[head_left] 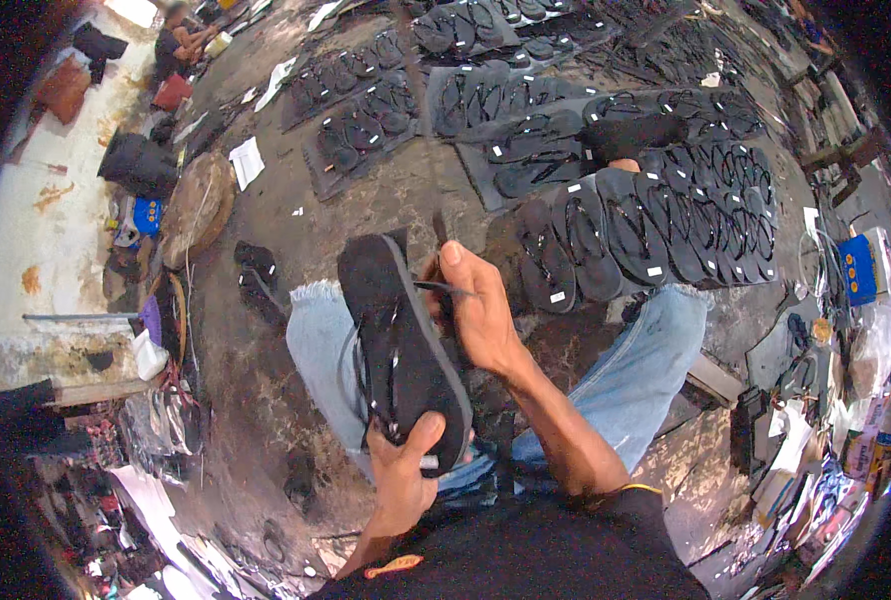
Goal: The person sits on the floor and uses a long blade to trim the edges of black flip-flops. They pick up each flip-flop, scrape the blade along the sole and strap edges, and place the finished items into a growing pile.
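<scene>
A black flip-flop sandal (406,340) is tilted above my lap, its toe end pointing away from me. My left hand (406,472) grips it at the heel end, thumb on the upper face beside a small pale label. Thin black straps lie along the sole, and one loops out past its left edge. My right hand (474,305) is closed beside the sandal's right edge, thumb up. A thin dark strip (448,288) runs from that edge into its fingers. Something dark and narrow sticks up behind the thumb; its kind is unclear.
Rows of finished-looking black sandals (656,225) lie ahead and to the right, with more sandals (366,115) on dark sheets farther off. A round wooden block (198,208) stands at left. Another person (178,45) sits at far left. A blue box (857,270) is at right amid clutter.
</scene>
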The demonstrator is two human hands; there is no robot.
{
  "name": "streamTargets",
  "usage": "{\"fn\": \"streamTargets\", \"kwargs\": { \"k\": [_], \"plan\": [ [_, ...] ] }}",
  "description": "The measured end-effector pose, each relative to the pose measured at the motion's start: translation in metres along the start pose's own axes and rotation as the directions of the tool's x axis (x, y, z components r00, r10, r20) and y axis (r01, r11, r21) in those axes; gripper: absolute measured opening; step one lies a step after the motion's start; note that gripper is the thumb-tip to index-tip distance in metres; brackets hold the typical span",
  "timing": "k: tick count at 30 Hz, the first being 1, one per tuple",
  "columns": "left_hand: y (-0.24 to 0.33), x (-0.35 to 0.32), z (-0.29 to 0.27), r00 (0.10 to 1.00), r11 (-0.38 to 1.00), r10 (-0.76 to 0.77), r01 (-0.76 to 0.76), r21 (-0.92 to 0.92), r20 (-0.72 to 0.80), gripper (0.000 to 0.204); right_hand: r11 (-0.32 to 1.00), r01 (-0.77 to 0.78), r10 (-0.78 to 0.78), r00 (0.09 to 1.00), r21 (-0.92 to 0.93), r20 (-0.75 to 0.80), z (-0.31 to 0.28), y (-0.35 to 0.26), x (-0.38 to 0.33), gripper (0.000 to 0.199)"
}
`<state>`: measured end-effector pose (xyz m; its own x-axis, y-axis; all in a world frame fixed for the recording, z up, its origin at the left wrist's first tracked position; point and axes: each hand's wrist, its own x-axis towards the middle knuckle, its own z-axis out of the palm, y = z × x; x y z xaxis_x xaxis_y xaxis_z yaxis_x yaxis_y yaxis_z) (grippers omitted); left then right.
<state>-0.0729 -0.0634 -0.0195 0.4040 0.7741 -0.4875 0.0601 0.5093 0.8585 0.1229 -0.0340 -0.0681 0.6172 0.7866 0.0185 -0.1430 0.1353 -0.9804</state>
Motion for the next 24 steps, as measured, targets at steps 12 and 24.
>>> {"fn": "streamTargets", "kwargs": {
  "k": [12, 24],
  "plan": [
    [0.079, 0.041, 0.016, 0.975, 0.981, 0.170, -0.181, 0.073, 0.141, 0.045, 0.948, -0.105, 0.075, 0.991, -0.301, -0.111, -0.033, -0.050, -0.087, 0.036],
    [0.044, 0.034, 0.002, 0.985, 0.988, -0.136, 0.142, -0.055, 0.103, 0.081, 0.693, -0.365, 0.474, 0.880, -0.622, 0.012, -0.080, -0.045, -0.281, 0.033]
  ]
}}
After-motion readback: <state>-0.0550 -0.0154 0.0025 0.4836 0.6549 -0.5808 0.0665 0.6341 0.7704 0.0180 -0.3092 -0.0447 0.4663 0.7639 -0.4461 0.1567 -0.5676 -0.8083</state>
